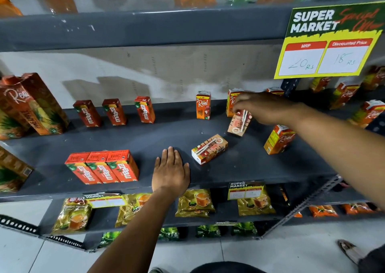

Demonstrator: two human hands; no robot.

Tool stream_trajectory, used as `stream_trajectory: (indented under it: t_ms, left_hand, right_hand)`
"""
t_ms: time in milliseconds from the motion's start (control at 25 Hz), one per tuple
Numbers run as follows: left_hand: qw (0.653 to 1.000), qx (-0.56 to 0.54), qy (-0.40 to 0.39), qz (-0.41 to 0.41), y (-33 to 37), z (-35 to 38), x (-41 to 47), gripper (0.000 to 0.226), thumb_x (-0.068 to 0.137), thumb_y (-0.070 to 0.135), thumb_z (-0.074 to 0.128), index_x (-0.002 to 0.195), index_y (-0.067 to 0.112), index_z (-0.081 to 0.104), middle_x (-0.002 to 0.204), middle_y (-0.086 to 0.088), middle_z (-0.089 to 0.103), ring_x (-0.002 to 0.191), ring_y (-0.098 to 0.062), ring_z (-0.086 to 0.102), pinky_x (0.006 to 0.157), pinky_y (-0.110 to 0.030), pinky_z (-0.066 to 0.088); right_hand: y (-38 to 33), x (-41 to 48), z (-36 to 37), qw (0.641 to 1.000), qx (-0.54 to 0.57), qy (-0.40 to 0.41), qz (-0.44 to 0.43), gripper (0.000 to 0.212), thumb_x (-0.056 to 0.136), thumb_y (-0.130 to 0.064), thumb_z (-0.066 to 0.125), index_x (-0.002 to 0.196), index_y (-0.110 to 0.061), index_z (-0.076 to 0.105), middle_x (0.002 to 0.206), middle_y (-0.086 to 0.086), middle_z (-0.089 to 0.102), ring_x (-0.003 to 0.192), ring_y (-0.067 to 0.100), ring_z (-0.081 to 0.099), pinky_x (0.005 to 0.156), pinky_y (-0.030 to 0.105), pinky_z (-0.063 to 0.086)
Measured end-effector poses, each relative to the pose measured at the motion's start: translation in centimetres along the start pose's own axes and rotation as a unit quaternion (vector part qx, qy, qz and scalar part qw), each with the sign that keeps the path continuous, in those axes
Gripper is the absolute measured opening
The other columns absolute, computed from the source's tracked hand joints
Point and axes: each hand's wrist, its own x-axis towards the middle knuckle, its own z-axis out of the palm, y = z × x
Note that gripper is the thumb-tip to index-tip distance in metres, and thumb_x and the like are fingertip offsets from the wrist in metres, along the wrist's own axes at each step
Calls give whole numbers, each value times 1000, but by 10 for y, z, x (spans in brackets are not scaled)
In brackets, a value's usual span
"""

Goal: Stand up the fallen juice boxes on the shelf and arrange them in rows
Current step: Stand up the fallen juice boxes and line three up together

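Note:
On the dark grey shelf [166, 135], my right hand [264, 108] grips the top of a small Real juice box [237, 126] that is tilted, its straw side facing me. A second Real box [209, 149] lies fallen on its side in the middle of the shelf. My left hand [170, 170] rests flat and open on the shelf's front edge, just left of that fallen box. Upright Real boxes stand at the back [203, 105] and to the right [278, 139]. Three Maaza boxes [102, 166] stand together at the front left, and three more [114, 112] are spaced along the back.
Tall pineapple cartons [31, 104] fill the left end. A yellow price sign [331, 41] hangs from the shelf above at the right. More Real boxes [366, 112] stand on the neighbouring shelf. Tea packets [195, 203] lie on the shelf below.

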Motion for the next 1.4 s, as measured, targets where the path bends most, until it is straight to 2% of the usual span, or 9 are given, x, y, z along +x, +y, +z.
stream_trajectory:
  t_ms: [80, 160, 520, 760, 880, 1080, 1160, 1280, 1400]
  left_hand:
    - [1000, -1, 0, 1, 0, 0, 0, 66, 97, 48, 11, 151, 9, 10, 162, -10, 4, 148, -25, 1, 117, -39, 1]
    - [1000, -2, -2, 2, 0, -1, 1, 66, 98, 48, 11, 151, 9, 9, 162, -10, 4, 148, -26, 0, 117, -39, 1]
    - [1000, -8, -3, -1, 2, -3, -1, 67, 98, 47, 13, 151, 7, 10, 162, -11, 5, 148, -26, 2, 117, -39, 1]
    - [1000, -4, -9, -3, 2, -4, -2, 66, 98, 48, 13, 151, 7, 10, 162, -11, 4, 148, -25, 1, 117, -39, 2]
    - [1000, -4, -10, -1, 3, -5, -3, 66, 98, 47, 13, 151, 7, 9, 162, -11, 4, 148, -25, 1, 117, -39, 2]
    - [1000, -7, -12, -3, 3, -6, -4, 66, 98, 48, 12, 151, 8, 9, 162, -10, 3, 148, -25, 0, 118, -40, 2]
    - [1000, -9, -11, -3, 3, -6, -4, 66, 98, 48, 12, 151, 8, 9, 162, -10, 3, 148, -25, 0, 117, -39, 1]
    - [1000, -8, -9, -2, 3, -5, -3, 66, 98, 47, 13, 151, 7, 9, 162, -10, 3, 148, -25, 0, 117, -39, 2]
    - [1000, -6, -9, -2, 2, -5, -3, 66, 98, 48, 12, 151, 8, 9, 162, -10, 3, 148, -25, 0, 117, -39, 1]
  right_hand:
    - [-2, -10, -7, 998, -25, -44, -41, 27, 83, -50, 48, 91, -32, 67, 91, 1, 67, 88, 25, 63, 75, 40, 50]
    - [-7, -16, -1, 987, -78, -95, -99, 29, 85, -50, 47, 91, -29, 66, 87, 2, 66, 84, 28, 63, 74, 42, 50]
    - [-9, -25, -3, 968, -171, -96, -158, 33, 97, -26, 51, 129, -22, 58, 133, 6, 57, 122, 28, 50, 99, 39, 41]
    - [-12, -29, -9, 961, -186, -106, -174, 33, 93, -31, 56, 126, -24, 60, 122, 3, 64, 113, 27, 57, 89, 38, 48]
    - [-16, -24, -11, 947, -238, -143, -160, 58, 85, -35, 70, 139, -30, 48, 134, -2, 56, 120, 22, 51, 97, 41, 46]
    - [-13, -26, -13, 920, -288, -202, -171, 77, 76, 4, 69, 139, -32, 45, 147, -3, 43, 128, 23, 44, 98, 36, 44]
    - [-10, -27, -12, 923, -288, -183, -180, 61, 82, -6, 68, 135, -29, 49, 138, -1, 52, 123, 24, 50, 94, 37, 47]
    - [-11, -24, -10, 945, -265, -163, -104, 57, 87, -45, 64, 136, -22, 47, 125, 7, 62, 106, 26, 59, 79, 34, 48]
    - [-13, -24, -6, 950, -274, -143, -40, 57, 87, -65, 51, 119, -18, 54, 93, 8, 64, 75, 22, 53, 56, 29, 32]
